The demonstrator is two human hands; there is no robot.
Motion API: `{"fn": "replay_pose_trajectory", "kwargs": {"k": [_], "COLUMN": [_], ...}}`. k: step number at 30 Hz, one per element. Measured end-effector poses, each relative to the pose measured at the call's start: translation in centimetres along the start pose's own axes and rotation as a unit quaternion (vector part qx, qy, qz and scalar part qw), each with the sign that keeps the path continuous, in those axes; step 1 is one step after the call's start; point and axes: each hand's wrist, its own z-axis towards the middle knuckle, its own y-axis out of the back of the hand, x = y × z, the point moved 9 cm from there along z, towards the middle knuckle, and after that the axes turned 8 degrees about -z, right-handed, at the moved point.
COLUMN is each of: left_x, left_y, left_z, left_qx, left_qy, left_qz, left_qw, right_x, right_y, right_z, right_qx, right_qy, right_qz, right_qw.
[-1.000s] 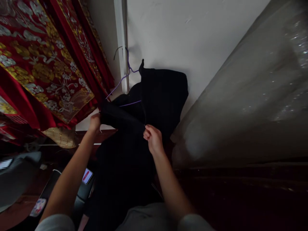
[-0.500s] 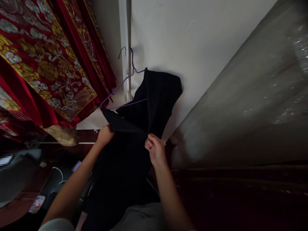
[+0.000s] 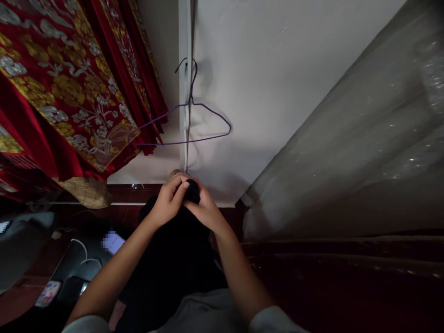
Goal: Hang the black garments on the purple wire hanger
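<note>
A black garment (image 3: 176,249) hangs down from my two hands in front of my lap; its exact kind is hard to make out in the dark. My left hand (image 3: 169,200) is closed on its bunched top edge, thumb on the near side. Close beside it, my right hand (image 3: 204,208) curls round the same gathered cloth from the right. Above both hands, a bare purple wire hanger (image 3: 208,138) hangs by its hook from a white vertical strip (image 3: 185,27) on the wall.
Red cloth with gold and silver embroidery (image 3: 79,92) hangs at the left. A sheet of greyish plastic (image 3: 329,175) slants down on the right. Low on the left, a phone (image 3: 113,242) and a white cable (image 3: 83,249) lie on a dark surface, near a patterned case (image 3: 48,293).
The black garment has come off the purple hanger, which now hangs bare. My hands have drawn together and bunched the garment's top between them.
</note>
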Motion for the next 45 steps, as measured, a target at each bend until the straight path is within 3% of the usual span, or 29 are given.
{"fn": "replay_pose_trajectory", "kwargs": {"k": [3,6,8,11,13,15,17,20,23,25,27,29,31,33,34,36,37,39,41,43,45], "left_x": [-0.9,0.6,1.4,1.9,2.1,2.6,3.3,4.2,3.4,2.0,0.8,-0.1,-0.4,-0.1,0.0,-0.8,-1.5,-3.2,-4.5,-4.2,-2.0], "left_y": [1.7,4.4,5.3,4.4,3.0,1.6,0.3,0.6,4.0,6.4,7.9,8.6,8.9,10.1,11.0,12.6,12.9,12.7,12.2,11.9,12.0], "left_z": [-1.1,-1.9,-1.8,-0.8,-0.2,-0.2,-0.5,-1.2,-0.6,0.0,0.0,-0.5,-1.3,-2.0,-2.2,-1.9,-1.3,0.5,3.0,5.5,7.3], "left_qx": [-0.053,-0.153,-0.188,-0.152,-0.095,-0.023,0.077,0.202,0.198,0.171,0.154,0.163,0.192,0.203,0.190,0.134,0.102,0.041,0.002,0.008,0.059], "left_qy": [-0.010,0.018,0.036,0.045,0.057,0.086,0.118,0.158,0.161,0.153,0.167,0.185,0.192,0.212,0.226,0.241,0.235,0.193,0.144,0.137,0.182], "left_qz": [-0.022,-0.072,-0.100,-0.155,-0.197,-0.196,-0.120,0.056,0.166,0.196,0.197,0.201,0.289,0.457,0.539,0.643,0.664,0.664,0.646,0.628,0.606], "left_qw": [0.998,0.985,0.976,0.975,0.974,0.976,0.983,0.965,0.952,0.953,0.954,0.948,0.918,0.840,0.789,0.714,0.703,0.721,0.749,0.766,0.772], "right_x": [2.9,4.8,5.8,6.5,7.2,9.1,11.3,12.2,9.1,5.4,1.2,-2.5,-5.2,-6.4,-6.4,-5.3,-4.3,-2.5,-1.0,-0.1,0.3], "right_y": [-0.6,-0.1,1.1,2.3,2.2,2.7,4.6,9.6,14.4,15.6,14.9,12.6,10.1,9.5,10.2,12.8,14.2,16.4,17.5,17.9,18.0], "right_z": [1.6,2.6,3.3,4.1,4.2,4.6,5.9,8.7,11.3,13.5,16.0,18.1,18.8,18.2,17.7,16.3,15.5,13.9,12.9,12.5,12.4], "right_qx": [0.067,0.135,0.140,0.180,0.247,0.267,0.197,-0.014,-0.230,-0.308,-0.301,-0.207,-0.079,-0.007,-0.013,-0.086,-0.135,-0.207,-0.229,-0.225,-0.217], "right_qy": [0.019,0.044,0.069,0.061,0.042,0.065,0.125,0.214,0.231,0.187,0.101,0.017,-0.035,-0.051,-0.045,-0.010,0.012,0.050,0.071,0.080,0.077], "right_qz": [-0.019,-0.088,-0.151,-0.222,-0.200,-0.138,-0.084,-0.069,-0.072,-0.069,-0.075,-0.101,-0.137,-0.176,-0.196,-0.235,-0.253,-0.276,-0.288,-0.289,-0.287], "right_qw": [0.997,0.986,0.976,0.956,0.947,0.952,0.969,0.974,0.942,0.930,0.945,0.973,0.987,0.983,0.979,0.968,0.958,0.937,0.927,0.927,0.930]}}
